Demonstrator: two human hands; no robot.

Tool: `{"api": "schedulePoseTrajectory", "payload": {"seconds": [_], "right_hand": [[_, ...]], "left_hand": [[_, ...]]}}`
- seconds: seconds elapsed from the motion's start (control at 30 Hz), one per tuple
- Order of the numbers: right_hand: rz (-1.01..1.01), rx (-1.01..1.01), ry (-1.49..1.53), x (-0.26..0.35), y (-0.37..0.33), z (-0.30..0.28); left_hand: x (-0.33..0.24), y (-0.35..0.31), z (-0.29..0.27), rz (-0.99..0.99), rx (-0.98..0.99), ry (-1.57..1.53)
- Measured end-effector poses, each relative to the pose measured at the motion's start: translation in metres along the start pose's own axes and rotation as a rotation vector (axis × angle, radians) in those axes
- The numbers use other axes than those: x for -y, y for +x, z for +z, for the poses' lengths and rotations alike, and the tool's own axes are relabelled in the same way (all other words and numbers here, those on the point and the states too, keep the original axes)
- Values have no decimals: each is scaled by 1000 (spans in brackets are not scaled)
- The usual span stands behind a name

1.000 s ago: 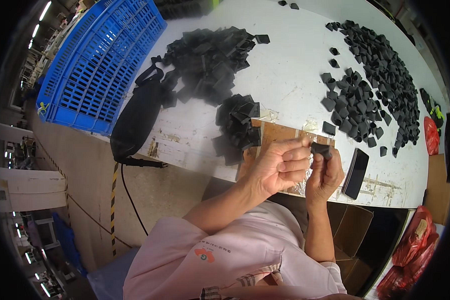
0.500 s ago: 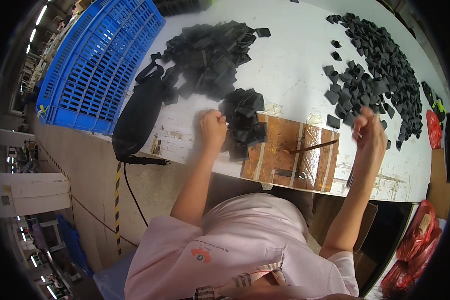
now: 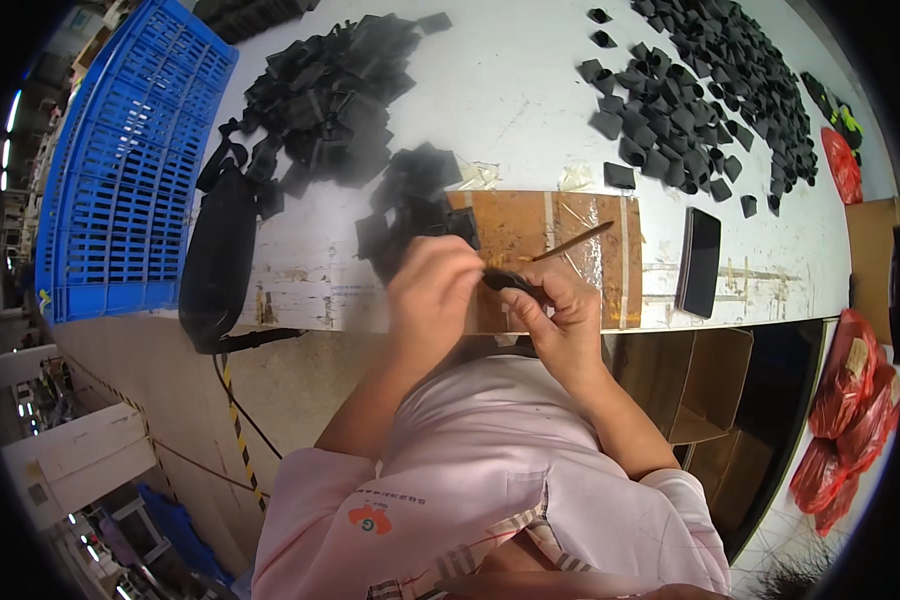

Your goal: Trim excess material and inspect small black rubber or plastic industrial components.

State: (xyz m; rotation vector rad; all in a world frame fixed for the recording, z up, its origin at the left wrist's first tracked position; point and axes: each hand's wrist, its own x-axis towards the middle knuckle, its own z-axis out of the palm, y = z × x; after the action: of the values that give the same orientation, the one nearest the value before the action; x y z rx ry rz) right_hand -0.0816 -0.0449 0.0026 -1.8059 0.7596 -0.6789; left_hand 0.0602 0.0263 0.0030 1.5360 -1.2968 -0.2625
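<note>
My right hand (image 3: 562, 318) pinches a small dark black piece (image 3: 513, 284) between thumb and fingers, in front of my body. My left hand (image 3: 434, 288) is slightly blurred, its fingers closed at the left end of the same piece. Both hands are above the near edge of a brown taped board (image 3: 620, 270). A slim brown stick (image 3: 575, 241) lies on the board just beyond my right hand. Behind my left hand sits a small heap of flat black pieces (image 3: 415, 185), partly covered by that hand.
A larger heap of flat black pieces (image 3: 335, 100) is at the far left, with a black bag (image 3: 218, 255) and blue crate (image 3: 135, 170) beside it. Folded black loops (image 3: 670, 125) are piled at the right. A phone (image 3: 701, 262) lies near the right edge of the board.
My right hand has come leftward from beside the right pile to the middle. My left hand has moved in to meet it at the black piece. The view has shifted, and the phone now shows fully.
</note>
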Motion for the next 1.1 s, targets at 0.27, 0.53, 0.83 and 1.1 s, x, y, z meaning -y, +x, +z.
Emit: {"api": "schedulePoseTrajectory", "payload": {"seconds": [0.27, 0.53, 0.83, 1.1], "right_hand": [[-410, -310, -291, -11, -10, -7], [-518, -253, -465, -21, -15, -16], [-261, -167, -259, 7, -12, -26], [-406, -295, -461, 13, -3, -19]], "left_hand": [[-12, -8, 15, -982, 90, -1053], [-5, -5, 20, -1089, 112, -1171], [-35, -4, 28, -209, 161, -215], [-34, -10, 49, -85, -93, 3]]}}
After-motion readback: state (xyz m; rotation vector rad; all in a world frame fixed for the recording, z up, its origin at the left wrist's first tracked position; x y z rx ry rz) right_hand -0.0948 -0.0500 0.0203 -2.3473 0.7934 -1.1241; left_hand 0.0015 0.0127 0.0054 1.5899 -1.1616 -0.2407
